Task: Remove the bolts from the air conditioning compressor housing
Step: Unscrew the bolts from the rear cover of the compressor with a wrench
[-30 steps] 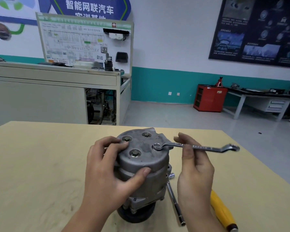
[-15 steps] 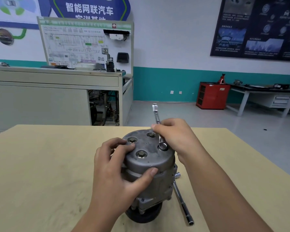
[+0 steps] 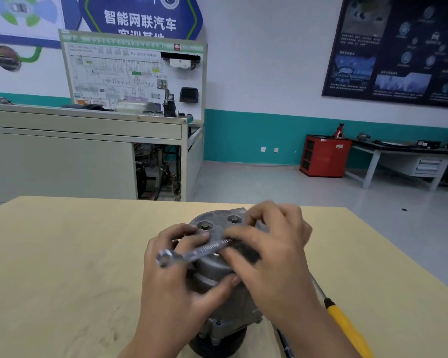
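- Bracing the compressor housing (image 3: 216, 268), which stands on end on the table (image 3: 62, 254), the left hand (image 3: 176, 285) grips it with the thumb across the near side and the fingers over the top edge. I judge this is to stop the body turning under wrench force.
- The right hand (image 3: 272, 257) lies over the housing's top right, its fingers curled round the wrench (image 3: 204, 250).
- The wrench's free ring end juts past the housing's left edge, over the left hand.
- Its working end is hidden under the right hand, so I cannot tell whether it sits on a bolt.
- Two bolts (image 3: 204, 225) at the far side of the housing's top face are in their holes, so removal looks unfinished.
- A yellow-handled screwdriver (image 3: 344, 321) lies on the table just right of the housing, probably kept within reach.
- Stamped marks on the wrench are too blurred to read.
- Far behind the housing, a blue wall sign (image 3: 140, 20) reads "智能网联汽车".
- The training board (image 3: 132, 73) below it shows "HV", and the rest is too small to read.
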Demonstrator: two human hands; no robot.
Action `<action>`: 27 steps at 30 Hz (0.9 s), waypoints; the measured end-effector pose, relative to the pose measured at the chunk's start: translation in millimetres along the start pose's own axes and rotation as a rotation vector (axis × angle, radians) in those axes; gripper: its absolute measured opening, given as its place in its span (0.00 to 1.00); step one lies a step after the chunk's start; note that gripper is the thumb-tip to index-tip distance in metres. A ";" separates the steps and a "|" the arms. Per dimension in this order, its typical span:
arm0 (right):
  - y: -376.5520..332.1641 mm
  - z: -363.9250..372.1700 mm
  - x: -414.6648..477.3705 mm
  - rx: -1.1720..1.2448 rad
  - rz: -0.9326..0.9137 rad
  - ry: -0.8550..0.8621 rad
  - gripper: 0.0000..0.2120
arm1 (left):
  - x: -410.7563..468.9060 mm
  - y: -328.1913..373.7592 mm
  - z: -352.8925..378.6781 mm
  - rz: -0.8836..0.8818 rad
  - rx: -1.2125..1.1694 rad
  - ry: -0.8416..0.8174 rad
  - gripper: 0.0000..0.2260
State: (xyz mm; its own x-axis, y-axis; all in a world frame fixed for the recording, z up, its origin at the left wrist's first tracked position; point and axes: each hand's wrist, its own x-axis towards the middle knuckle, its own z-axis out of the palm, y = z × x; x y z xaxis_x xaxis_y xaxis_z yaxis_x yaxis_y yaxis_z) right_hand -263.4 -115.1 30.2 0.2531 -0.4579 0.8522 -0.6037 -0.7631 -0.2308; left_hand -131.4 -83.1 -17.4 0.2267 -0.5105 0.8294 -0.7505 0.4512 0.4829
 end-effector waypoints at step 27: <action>20.8 13.5 8.9 1.075 0.992 0.107 0.16 | -5.0 0.5 -0.8 -0.004 0.028 0.021 0.25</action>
State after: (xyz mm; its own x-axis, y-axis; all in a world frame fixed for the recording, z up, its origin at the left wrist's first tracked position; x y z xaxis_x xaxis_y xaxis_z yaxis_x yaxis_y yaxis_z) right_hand -263.5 -141.2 26.7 -0.0064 -0.9874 0.1583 0.3606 -0.1499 -0.9206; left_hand -132.4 -79.8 -21.1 0.2424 -0.4969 0.8332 -0.7667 0.4282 0.4784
